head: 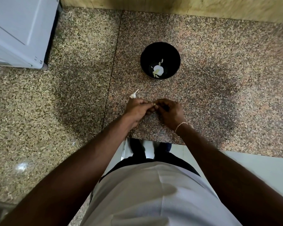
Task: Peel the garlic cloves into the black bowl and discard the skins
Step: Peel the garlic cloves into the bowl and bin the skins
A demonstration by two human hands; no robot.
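Note:
A black bowl [160, 51] stands on the speckled granite counter [219, 79], with pale garlic pieces [158, 70] lying in its bottom. Nearer to me, my left hand [136, 108] and my right hand [169, 110] meet fingertip to fingertip just above the counter. Between them they pinch a small garlic clove [154, 104], of which only a pale sliver shows. A garlic bulb remnant with a stalk [134, 94] lies on the counter just beyond my left hand.
A white appliance [18, 30] sits at the far left corner of the counter. A wooden wall panel [170, 5] runs along the back. The counter's front edge [153, 141] lies just under my wrists, with the floor and my feet below.

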